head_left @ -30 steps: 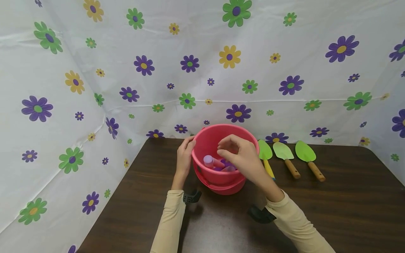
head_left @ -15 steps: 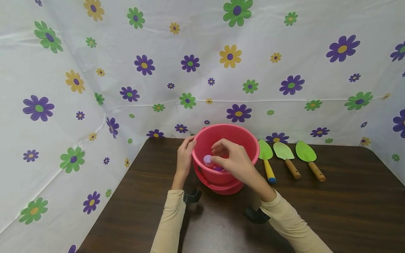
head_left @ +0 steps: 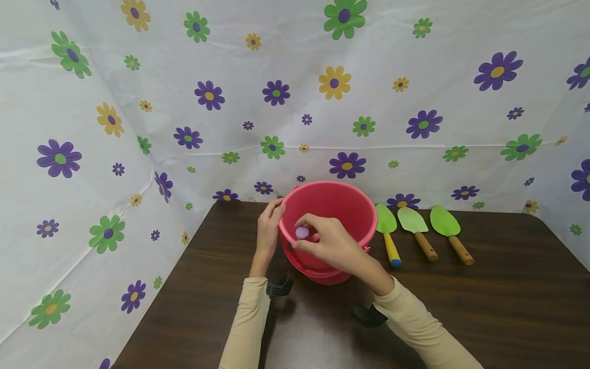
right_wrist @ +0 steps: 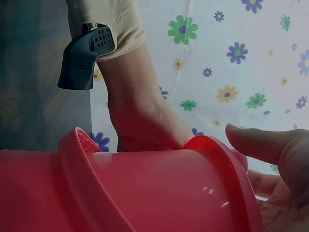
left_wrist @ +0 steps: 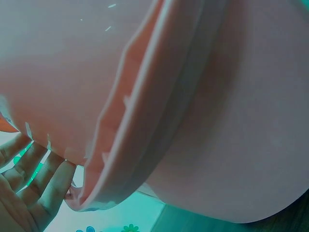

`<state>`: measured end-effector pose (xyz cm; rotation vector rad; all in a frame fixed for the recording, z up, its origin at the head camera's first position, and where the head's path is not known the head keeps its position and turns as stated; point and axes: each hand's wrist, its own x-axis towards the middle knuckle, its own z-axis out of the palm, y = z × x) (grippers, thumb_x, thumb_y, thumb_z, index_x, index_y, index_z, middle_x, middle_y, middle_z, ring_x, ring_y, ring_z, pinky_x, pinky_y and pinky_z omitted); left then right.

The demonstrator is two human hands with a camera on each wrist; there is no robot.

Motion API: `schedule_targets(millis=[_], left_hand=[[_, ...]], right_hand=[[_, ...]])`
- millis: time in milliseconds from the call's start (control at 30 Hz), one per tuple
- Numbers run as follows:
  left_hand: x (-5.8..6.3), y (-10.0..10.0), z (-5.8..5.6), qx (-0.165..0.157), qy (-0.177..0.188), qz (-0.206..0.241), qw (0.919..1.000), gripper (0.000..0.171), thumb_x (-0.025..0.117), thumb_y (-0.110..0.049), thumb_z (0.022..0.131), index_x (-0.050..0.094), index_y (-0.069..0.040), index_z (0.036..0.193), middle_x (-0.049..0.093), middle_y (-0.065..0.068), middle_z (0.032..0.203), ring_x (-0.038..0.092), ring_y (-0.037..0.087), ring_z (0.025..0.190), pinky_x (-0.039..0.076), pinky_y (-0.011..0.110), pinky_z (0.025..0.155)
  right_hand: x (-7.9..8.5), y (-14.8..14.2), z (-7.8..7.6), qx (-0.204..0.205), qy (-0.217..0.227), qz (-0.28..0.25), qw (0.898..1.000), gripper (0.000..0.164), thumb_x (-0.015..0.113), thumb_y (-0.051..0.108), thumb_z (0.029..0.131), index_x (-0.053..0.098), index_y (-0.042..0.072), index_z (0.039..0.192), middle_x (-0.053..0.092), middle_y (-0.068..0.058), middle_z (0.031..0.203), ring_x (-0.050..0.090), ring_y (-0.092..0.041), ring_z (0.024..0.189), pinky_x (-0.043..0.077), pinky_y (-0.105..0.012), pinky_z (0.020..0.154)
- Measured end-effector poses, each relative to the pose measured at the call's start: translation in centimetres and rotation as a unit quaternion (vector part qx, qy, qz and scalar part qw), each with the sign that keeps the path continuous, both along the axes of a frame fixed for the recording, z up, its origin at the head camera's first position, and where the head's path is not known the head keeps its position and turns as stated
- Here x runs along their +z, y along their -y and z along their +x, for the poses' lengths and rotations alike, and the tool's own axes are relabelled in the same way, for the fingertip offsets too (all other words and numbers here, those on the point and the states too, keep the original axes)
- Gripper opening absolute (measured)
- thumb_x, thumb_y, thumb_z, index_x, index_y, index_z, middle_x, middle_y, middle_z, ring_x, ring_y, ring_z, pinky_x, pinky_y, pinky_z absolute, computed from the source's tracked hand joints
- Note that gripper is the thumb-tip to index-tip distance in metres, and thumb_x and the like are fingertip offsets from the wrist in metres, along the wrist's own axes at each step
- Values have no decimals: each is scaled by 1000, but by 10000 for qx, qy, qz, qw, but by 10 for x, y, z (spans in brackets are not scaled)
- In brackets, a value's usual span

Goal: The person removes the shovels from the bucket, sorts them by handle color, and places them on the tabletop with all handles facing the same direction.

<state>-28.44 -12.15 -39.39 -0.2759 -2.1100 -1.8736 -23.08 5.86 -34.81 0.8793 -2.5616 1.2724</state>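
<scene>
Standing at the left front of the pink bucket [head_left: 335,200], the lilac-ended peg [head_left: 301,233] showed its round end to the head camera; long axis seen nearly end-on, a bit of pink to its right, exact slant not readable; it lay at the far left of the right hand [head_left: 332,241], between thumb tip and fingertips, so the right hand was the nearer of the two.

Right hand: thumb and fingers curved in a wide C, gap plainly visible in the right wrist view; no firm hold seen; whether skin touched the peg, cannot tell; in that view a pink form showed past the bucket's edge below the thumb, perhaps the same peg. Left hand [head_left: 269,225]: fingers fairly straight in the left wrist view, resting against the bucket's left outer side; no peg in them.

Against the head view a second earlier: right hand had come leftward, from hanging clear over the middle of the bucket to bracketing the peg; the purple pieces seen then were now hidden behind it; the lug [head_left: 367,249] at the bucket's right had come into sight, as had the blue end of the yellow-handled trowel [head_left: 390,241]; left hand unchanged.
</scene>
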Motion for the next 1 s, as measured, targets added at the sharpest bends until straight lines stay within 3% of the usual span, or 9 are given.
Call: schedule_targets(millis=[133, 767, 1000], left_hand=[[6, -1, 6, -3, -28, 15, 10000, 35, 51, -15, 106, 65, 7, 128, 68, 25, 120, 65, 23, 95, 55, 22, 81], [4, -1, 3, 1, 3, 2, 10000, 34, 50, -14, 106, 65, 7, 128, 68, 26, 120, 64, 20, 95, 54, 21, 82], [-24, 4, -23, 64, 73, 30, 9999, 35, 50, -16, 107, 66, 5, 129, 68, 25, 121, 65, 24, 97, 54, 22, 81]], right_hand=[[1, 1, 0, 104, -104, 165, 9998, 37, 87, 13, 82, 70, 3, 114, 74, -7, 101, 68, -21, 89, 61, -43, 81], [-1, 1, -2, 45, -131, 253, 9996, 35, 87, 15, 82, 71, 3, 111, 74, -7, 99, 67, -18, 84, 62, -44, 79], [-3, -1, -2, 33, -152, 168, 9997, 33, 86, 16, 83, 71, 4, 109, 73, -5, 97, 64, -16, 81, 61, -39, 75]])
